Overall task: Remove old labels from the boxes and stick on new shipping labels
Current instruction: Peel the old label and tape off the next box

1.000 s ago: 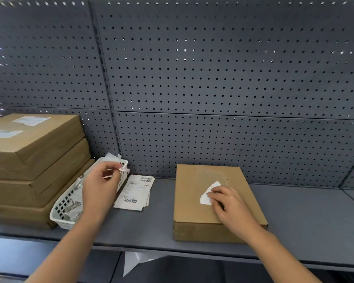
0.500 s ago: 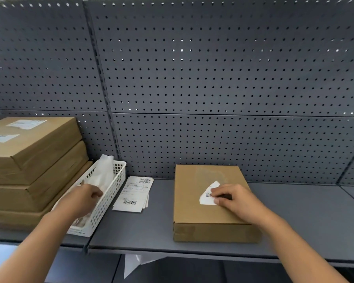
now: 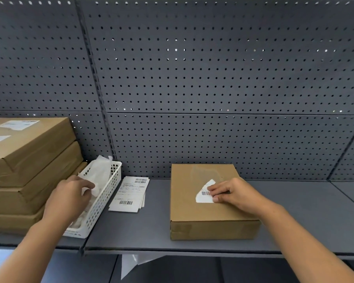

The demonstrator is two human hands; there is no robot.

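1 torn old label [image 3: 202,198] remains on the box [image 3: 192,217] on the shelf [image 3: 305,221] (removal half done); right hand [image 3: 235,194] pinches its edge; left hand [image 3: 69,194] lies in the basket [image 3: 102,209], its fingers' hold unreadable; next, probably a slow, low peel.

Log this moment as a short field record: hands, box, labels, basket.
left hand: in white basket, on paper scraps; grip unclear
right hand: pinches edge of torn old label
box: flat on shelf, label partly peeled
new labels: stacked between basket and box
box stack: left of basket
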